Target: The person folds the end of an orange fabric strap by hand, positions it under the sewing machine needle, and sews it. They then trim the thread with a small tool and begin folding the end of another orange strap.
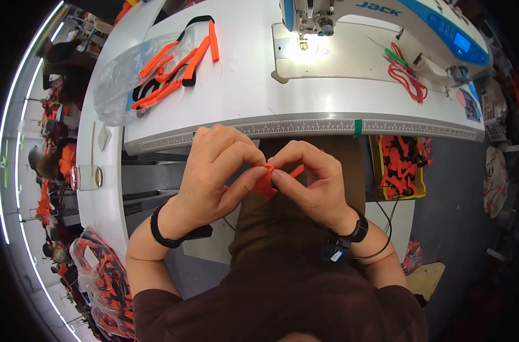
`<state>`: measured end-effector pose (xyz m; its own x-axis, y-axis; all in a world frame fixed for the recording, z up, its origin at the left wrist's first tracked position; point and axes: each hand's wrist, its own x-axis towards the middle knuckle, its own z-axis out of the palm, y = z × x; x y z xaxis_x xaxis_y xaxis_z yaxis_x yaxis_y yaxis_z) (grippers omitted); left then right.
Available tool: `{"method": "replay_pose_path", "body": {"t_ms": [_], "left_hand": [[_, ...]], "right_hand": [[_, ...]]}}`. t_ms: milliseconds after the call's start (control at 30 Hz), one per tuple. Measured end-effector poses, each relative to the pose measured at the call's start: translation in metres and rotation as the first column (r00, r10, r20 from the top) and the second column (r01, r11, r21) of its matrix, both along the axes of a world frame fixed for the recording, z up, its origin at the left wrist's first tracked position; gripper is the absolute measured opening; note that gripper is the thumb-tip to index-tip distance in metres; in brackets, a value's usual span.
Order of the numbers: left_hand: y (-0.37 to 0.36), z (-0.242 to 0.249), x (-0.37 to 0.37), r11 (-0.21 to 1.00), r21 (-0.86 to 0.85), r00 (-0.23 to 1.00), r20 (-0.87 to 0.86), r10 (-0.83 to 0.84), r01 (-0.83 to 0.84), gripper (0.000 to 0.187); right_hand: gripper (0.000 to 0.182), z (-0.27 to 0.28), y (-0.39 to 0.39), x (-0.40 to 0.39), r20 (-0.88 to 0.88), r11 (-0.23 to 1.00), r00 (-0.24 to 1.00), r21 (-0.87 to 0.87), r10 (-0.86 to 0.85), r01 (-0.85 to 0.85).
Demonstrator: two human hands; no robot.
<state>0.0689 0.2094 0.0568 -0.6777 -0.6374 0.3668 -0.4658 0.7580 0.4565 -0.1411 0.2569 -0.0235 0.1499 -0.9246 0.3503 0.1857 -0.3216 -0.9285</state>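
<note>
both hands meet over the lap, just below the near edge of the sewing table [305,126]. the left hand [217,174] and the right hand [311,179] pinch one small orange strap piece [266,183] between thumbs and forefingers, fingertips nearly touching each other at its top. the piece looks folded; its wider body hangs below the fingertips, while a short narrow end [296,170] sticks out toward the right hand's fingers, slanting up and to the right, so the long axis seems to run diagonally from lower left to upper right. how much of it is hidden under the right fingers cannot be told. beyond the fingers, well apart, lie orange straps [177,71] on a clear plastic bag [114,85], and a jack sewing machine [385,28] with red cord [407,77].
</note>
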Motion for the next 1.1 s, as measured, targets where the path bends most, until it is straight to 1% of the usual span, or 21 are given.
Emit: {"method": "replay_pose_path", "body": {"t_ms": [67, 133, 167, 200, 233, 300, 333, 400, 433, 467, 533, 567, 633, 667, 733, 767, 833, 867, 967, 1033, 1100], "left_hand": [[-0.001, 0.001, 0.000, 1.000, -0.008, 1.000, 0.023, -0.019, 0.020, 0.014], [-0.002, -0.001, 0.001, 0.988, 0.140, 0.997, -0.050, -0.057, 0.064, 0.014], [-0.002, -0.001, 0.001, 0.988, 0.142, 0.997, -0.047, -0.060, 0.066, 0.014], [-0.002, -0.001, 0.001, 0.969, 0.232, 0.994, -0.084, -0.070, 0.088, 0.014], [-0.003, -0.001, 0.001, 0.941, 0.319, 0.990, -0.122, -0.076, 0.112, 0.016], [-0.004, -0.001, 0.001, 0.950, 0.296, 0.992, -0.111, -0.068, 0.098, 0.018], [-0.004, -0.001, 0.002, 0.960, 0.268, 0.994, -0.098, -0.057, 0.082, 0.020], [-0.004, -0.004, 0.000, 0.980, 0.196, 0.997, -0.078, -0.028, 0.043, 0.022], [-0.004, -0.005, 0.000, 0.992, 0.123, 0.998, -0.057, 0.000, 0.007, 0.024], [-0.005, -0.006, 0.001, 0.992, 0.127, 0.998, -0.056, 0.002, 0.005, 0.024], [-0.006, -0.008, 0.004, 0.999, 0.033, 1.000, 0.011, 0.016, -0.016, 0.025], [-0.006, -0.009, 0.004, 0.999, 0.036, 1.000, 0.011, 0.016, -0.017, 0.025], [-0.004, -0.009, 0.006, 0.998, 0.019, 0.998, -0.002, 0.055, -0.055, 0.023], [-0.005, -0.009, 0.006, 0.998, 0.021, 0.999, -0.002, 0.054, -0.054, 0.023], [-0.006, -0.009, 0.007, 0.999, -0.008, 0.998, 0.018, 0.054, -0.054, 0.024], [-0.005, -0.007, 0.007, 0.998, -0.008, 0.998, 0.019, 0.058, -0.058, 0.024], [-0.004, -0.004, 0.003, 0.994, -0.082, 0.998, -0.007, 0.069, -0.069, 0.028], [-0.003, -0.006, 0.003, 0.994, -0.080, 0.997, -0.006, 0.072, -0.072, 0.028], [0.000, -0.017, 0.003, 0.989, -0.071, 0.991, -0.064, 0.122, -0.126, 0.029], [0.004, -0.022, -0.002, 0.980, 0.120, 0.963, -0.204, 0.178, -0.156, 0.021], [0.010, -0.030, -0.008, 0.960, 0.234, 0.939, -0.270, 0.215, -0.153, 0.017]], "right_hand": [[0.011, 0.001, -0.005, 0.002, 0.039, 1.000, 0.999, -0.021, 0.003, -0.002], [0.008, 0.001, -0.008, 0.003, 0.074, 0.999, 0.997, -0.042, 0.006, -0.002], [0.009, 0.000, -0.010, 0.003, 0.109, 0.997, 0.991, 0.002, 0.078, -0.079], [0.010, -0.001, -0.010, 0.003, 0.147, 0.987, 0.978, 0.044, 0.149, -0.157], [0.010, -0.001, -0.008, 0.004, 0.147, 0.987, 0.978, 0.047, 0.146, -0.154], [0.016, 0.001, -0.003, 0.011, 0.403, 0.942, 0.902, 0.215, 0.155, -0.259], [0.016, 0.000, 0.000, 0.012, 0.405, 0.941, 0.901, 0.218, 0.155, -0.260], [0.019, -0.005, 0.004, 0.013, 0.583, 0.845, 0.789, 0.309, 0.194, -0.436], [0.022, -0.008, 0.005, 0.018, 0.516, 0.886, 0.835, 0.276, 0.190, -0.372], [0.022, -0.009, 0.005, 0.018, 0.518, 0.884, 0.834, 0.280, 0.189, -0.374], [0.023, -0.004, 0.003, 0.016, 0.354, 0.939, 0.918, 0.217, 0.177, -0.265], [0.023, -0.004, 0.002, 0.017, 0.354, 0.939, 0.918, 0.220, 0.177, -0.266], [0.021, -0.004, -0.001, 0.020, 0.157, 0.990, 0.983, 0.091, 0.090, -0.105], [0.021, -0.004, -0.002, 0.020, 0.157, 0.990, 0.984, 0.093, 0.089, -0.105], [0.019, -0.006, -0.003, 0.020, 0.047, 0.999, 0.998, -0.005, -0.038, 0.038], [0.019, -0.005, -0.003, 0.019, 0.048, 0.999, 0.998, -0.004, -0.034, 0.034], [0.030, -0.002, -0.002, 0.017, -0.123, 0.961, 0.966, -0.189, -0.229, 0.204], [0.030, -0.003, -0.001, 0.019, -0.122, 0.962, 0.966, -0.187, -0.226, 0.201], [0.048, -0.006, 0.002, 0.026, -0.243, 0.831, 0.847, -0.442, -0.473, 0.338], [0.049, -0.008, 0.000, 0.023, -0.274, 0.796, 0.810, -0.502, -0.518, 0.340], [0.051, -0.009, -0.002, 0.018, -0.304, 0.761, 0.770, -0.557, -0.561, 0.334]]}}
